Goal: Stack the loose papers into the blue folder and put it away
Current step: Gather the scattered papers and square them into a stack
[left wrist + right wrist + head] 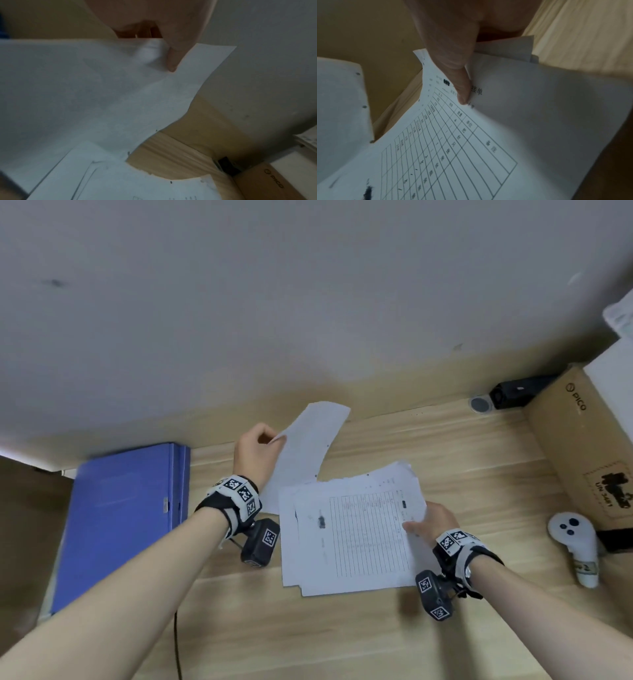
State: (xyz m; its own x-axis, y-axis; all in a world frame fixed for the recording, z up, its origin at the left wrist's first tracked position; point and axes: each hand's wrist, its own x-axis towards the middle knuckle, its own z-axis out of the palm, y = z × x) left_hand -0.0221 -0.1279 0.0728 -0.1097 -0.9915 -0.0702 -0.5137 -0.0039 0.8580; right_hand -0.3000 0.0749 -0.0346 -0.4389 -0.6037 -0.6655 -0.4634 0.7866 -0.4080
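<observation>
The closed blue folder [123,515] lies flat at the left edge of the wooden table [342,638]. A small stack of white papers [349,539] with a printed table on top lies at the centre. My right hand [430,525] pinches the stack's right edge, thumb on the top sheet [453,142], fingers underneath. My left hand [257,453] pinches the corner of a single blank sheet [305,446] and holds it curled up above the table behind the stack; its lower end meets the stack. The left wrist view shows the thumb on that blank sheet [102,94].
A brown cardboard box [582,446] stands at the right, with a white VR controller [575,546] in front of it. A black device [517,395] and a round grey disc [480,404] sit by the grey wall. A thin black cable [178,652] runs off the front edge.
</observation>
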